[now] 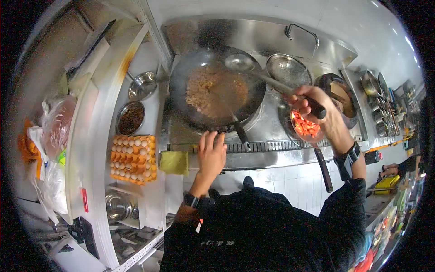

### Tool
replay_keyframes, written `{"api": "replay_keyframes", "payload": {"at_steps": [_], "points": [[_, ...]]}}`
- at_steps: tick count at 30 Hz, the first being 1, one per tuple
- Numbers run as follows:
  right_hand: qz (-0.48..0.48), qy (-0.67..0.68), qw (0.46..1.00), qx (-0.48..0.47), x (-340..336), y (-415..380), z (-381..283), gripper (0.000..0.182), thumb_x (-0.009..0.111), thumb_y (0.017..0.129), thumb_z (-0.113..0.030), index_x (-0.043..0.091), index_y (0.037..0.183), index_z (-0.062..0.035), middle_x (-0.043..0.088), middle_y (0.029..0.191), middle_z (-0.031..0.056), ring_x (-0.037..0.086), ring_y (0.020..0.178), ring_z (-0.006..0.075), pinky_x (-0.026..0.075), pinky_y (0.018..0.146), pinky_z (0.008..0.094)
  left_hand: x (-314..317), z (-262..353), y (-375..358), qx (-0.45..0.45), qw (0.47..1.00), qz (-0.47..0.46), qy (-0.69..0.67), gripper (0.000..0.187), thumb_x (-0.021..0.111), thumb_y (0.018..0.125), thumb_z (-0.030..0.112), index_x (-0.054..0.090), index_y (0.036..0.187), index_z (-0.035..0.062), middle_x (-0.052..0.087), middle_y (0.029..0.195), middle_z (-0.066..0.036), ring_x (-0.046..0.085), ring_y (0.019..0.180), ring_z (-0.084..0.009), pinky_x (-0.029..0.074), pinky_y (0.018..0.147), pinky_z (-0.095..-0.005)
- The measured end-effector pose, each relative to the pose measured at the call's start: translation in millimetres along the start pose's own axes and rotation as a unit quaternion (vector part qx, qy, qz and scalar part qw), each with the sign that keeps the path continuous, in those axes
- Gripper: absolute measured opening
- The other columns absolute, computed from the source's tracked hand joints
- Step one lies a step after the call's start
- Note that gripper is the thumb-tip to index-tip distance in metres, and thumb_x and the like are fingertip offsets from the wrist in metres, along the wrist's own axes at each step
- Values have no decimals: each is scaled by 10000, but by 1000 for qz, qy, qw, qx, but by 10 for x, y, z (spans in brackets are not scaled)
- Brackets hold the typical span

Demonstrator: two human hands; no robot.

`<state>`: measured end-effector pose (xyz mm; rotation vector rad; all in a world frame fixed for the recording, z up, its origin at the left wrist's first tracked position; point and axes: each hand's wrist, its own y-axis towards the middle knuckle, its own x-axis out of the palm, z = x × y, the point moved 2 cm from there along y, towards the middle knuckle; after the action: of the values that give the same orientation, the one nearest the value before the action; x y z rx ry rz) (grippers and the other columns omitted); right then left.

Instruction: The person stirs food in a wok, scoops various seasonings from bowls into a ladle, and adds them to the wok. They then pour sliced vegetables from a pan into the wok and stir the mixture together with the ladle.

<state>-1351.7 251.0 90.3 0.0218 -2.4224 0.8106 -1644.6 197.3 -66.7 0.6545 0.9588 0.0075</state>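
My right hand (314,103) is wrapped round the long handle of a ladle (275,83), whose round bowl hangs over the far right part of a large dark wok (181,106). Brown minced food (203,93) lies in the wok, hazy with steam. Fingers stretched out and apart, my left hand (212,152) is right at the wok's near rim. A second utensil with a black handle (241,133) leans out over that rim, its far end in the food. Below my right hand, cut red pieces (304,124) sit in a strainer with a dark handle (323,170).
Left of the stove are an egg tray (147,161), a bowl of dark seasoning (130,119), a metal bowl (142,86) and a folded yellow-green cloth (174,162). A mesh strainer (288,70), a dark-rimmed pot (351,120) and a faucet (302,31) are at the back right.
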Motion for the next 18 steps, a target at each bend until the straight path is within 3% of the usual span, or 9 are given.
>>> {"api": "replay_keyframes", "payload": {"at_steps": [2, 6, 7, 10, 11, 12, 14, 15, 18], "points": [[-39, -32, 998, 41, 93, 106, 159, 267, 409, 853, -71, 424, 986, 160, 504, 699, 94, 456, 408, 81, 402, 295, 193, 7, -89, -151, 3, 999, -4, -39, 291, 619, 755, 122, 583, 1028, 27, 497, 1114, -144, 442, 1069, -353, 375, 908, -439], [47, -322, 944, -45, 301, 16, 401, 122, 534, 823, -87, 537, 884, 18, 548, 676, 62, 500, 446, 107, 419, 340, 258, -80, -291, -462, -74, 996, -20, -53, 244, 604, 758, 122, 608, 982, 25, 523, 1074, -143, 478, 1008, -346, 403, 862, -425], [33, -341, 939, -39, 220, 65, 435, 220, 583, 799, -92, 550, 983, 25, 559, 692, 75, 512, 463, 119, 424, 365, 261, -97, -358, -549, -92, 994, -21, -52, 242, 603, 758, 126, 611, 979, 27, 528, 1068, -140, 487, 993, -345, 408, 851, -424], [75, -473, 871, -105, -80, 102, 425, 302, 594, 805, -126, 547, 1066, 19, 559, 702, 72, 518, 489, 119, 445, 423, 277, -103, -603, -829, -116, 993, -11, -20, 244, 605, 757, 143, 618, 974, 32, 550, 1051, -136, 518, 953, -343, 420, 829, -428], [86, -522, 840, -124, -217, 131, 368, 368, 610, 798, -143, 529, 1121, 15, 591, 736, 120, 579, 581, 207, 484, 549, 341, -104, -644, -916, -136, 991, -9, -15, 243, 606, 757, 145, 619, 972, 32, 552, 1050, -136, 521, 950, -341, 420, 828, -430], [84, -594, 763, -238, -455, 231, 287, 378, 619, 791, -147, 529, 1122, 12, 597, 751, 141, 588, 628, 245, 484, 589, 360, -111, -662, -959, -155, 988, -6, -11, 242, 607, 757, 146, 620, 970, 33, 554, 1049, -136, 524, 947, -339, 420, 828, -432], [81, -695, 556, -449, -741, 371, 182, 398, 635, 777, -155, 528, 1124, 8, 609, 783, 182, 604, 722, 322, 484, 668, 396, -162, -561, -938, -159, 987, -7, -24, 213, 597, 770, 120, 623, 961, 28, 577, 984, -139, 544, 907, -337, 438, 795, -416], [118, -705, 594, -370, -792, 357, 103, 458, 645, 756, -149, 494, 1154, 21, 602, 820, 227, 585, 828, 388, 469, 743, 424, -155, -481, -910, -159, 986, -7, -50, 206, 597, 775, 114, 623, 960, 26, 584, 963, -138, 553, 885, -334, 448, 775, -407], [238, -803, 465, -288, -1304, 581, -88, 417, 576, 766, -190, 504, 1092, 60, 610, 824, 257, 605, 790, 406, 486, 692, 474, 58, -265, -881, -200, 965, -41, -163, 206, 596, 805, 119, 617, 985, 22, 605, 913, -137, 587, 822, -308, 475, 715, -364]]}}
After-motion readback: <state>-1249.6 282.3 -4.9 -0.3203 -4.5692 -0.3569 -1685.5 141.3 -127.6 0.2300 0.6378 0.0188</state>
